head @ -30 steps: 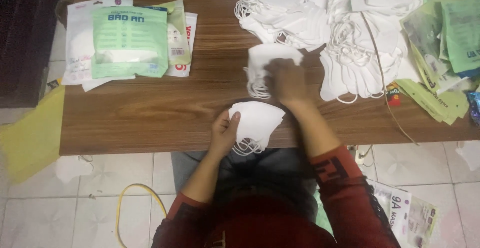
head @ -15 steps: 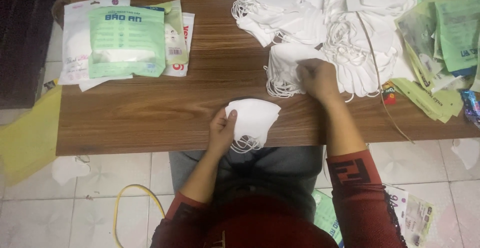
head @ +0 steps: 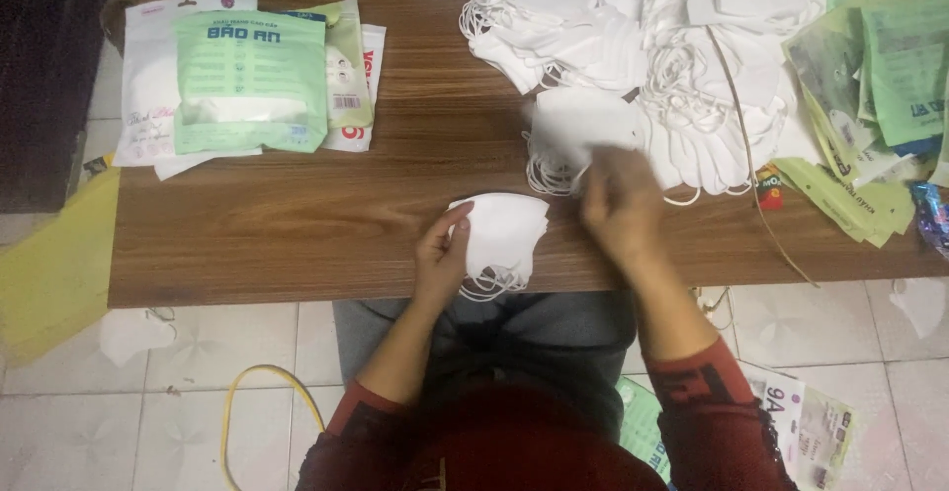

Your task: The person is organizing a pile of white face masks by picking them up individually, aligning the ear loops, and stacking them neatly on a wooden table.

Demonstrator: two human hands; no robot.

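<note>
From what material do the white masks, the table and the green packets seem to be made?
White masks: apparently soft matt non-woven fabric; they fold flat, with thin elastic loops hanging.
Table: wood or wood-look laminate, smooth, with brown grain lines; which one is unclear.
Green packets: probably thin plastic film, slightly glossy with light reflections.

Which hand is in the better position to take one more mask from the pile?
The right hand, probably. It is already at the loose masks near the big pile, apparently pulling one. The left hand is busy: it holds down the small stack at the table edge.
</note>
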